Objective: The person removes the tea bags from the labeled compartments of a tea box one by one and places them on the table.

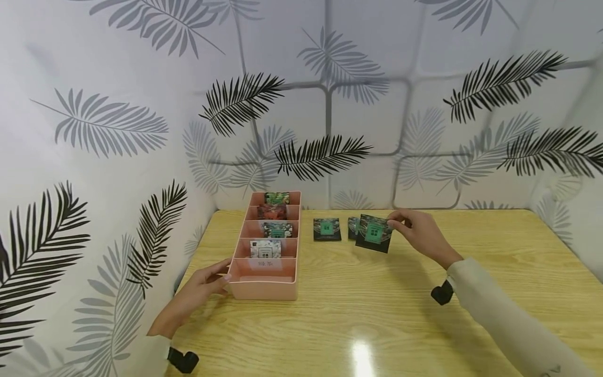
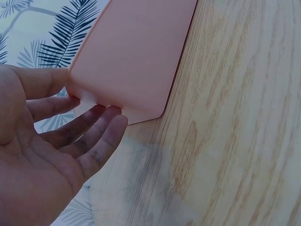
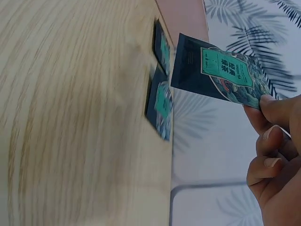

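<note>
Between thumb and forefinger, my right hand (image 1: 420, 234) pinches a dark green tea sachet (image 3: 221, 70) by its edge, raised above the table. In the head view this sachet overlaps another green tea sachet (image 1: 352, 228), and a third sachet (image 1: 327, 236) lies just to the left. A pink divided box (image 1: 264, 290) stands left of them, with its nearest compartment holding no sachet. My left hand (image 2: 51, 141) touches the box's near left corner with loosely extended fingers, the fingertips against its wall.
The box's farther compartments hold upright sachets: a white one (image 1: 265, 249), a dark green one (image 1: 278, 230), a red one (image 1: 271, 211) and a bright green one (image 1: 277, 198). Behind the wooden table (image 1: 358, 309) hangs a white leaf-patterned cloth (image 1: 292, 42).
</note>
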A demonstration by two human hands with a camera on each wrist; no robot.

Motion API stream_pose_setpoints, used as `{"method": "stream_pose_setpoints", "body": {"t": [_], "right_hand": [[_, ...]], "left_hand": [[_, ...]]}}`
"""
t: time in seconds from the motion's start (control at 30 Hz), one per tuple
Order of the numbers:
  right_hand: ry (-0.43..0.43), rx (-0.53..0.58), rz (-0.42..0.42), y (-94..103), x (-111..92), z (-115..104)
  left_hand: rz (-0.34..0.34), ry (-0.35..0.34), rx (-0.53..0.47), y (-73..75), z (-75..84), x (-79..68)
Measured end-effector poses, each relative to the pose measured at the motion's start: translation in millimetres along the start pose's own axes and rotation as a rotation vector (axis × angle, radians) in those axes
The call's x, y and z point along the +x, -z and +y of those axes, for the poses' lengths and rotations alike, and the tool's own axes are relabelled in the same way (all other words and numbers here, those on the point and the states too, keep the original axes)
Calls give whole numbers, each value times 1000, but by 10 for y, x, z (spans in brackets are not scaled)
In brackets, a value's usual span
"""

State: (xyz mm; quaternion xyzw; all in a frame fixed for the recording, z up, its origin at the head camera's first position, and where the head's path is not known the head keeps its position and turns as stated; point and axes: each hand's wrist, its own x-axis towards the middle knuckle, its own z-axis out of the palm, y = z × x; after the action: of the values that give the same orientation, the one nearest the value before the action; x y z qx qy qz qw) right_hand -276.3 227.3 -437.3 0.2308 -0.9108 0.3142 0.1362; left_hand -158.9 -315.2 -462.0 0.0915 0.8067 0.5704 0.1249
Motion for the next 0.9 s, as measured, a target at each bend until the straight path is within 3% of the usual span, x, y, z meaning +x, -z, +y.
{"method": "stream_pose_setpoints", "body": {"t": [0.4,0.9], "right_hand": [[-86,-32,-45,55,-88,400],[-99,-94,-72,9,7,678]], "left_hand": [[-6,-22,11,1,23,-7],[-25,-40,-21,12,-44,38]]}}
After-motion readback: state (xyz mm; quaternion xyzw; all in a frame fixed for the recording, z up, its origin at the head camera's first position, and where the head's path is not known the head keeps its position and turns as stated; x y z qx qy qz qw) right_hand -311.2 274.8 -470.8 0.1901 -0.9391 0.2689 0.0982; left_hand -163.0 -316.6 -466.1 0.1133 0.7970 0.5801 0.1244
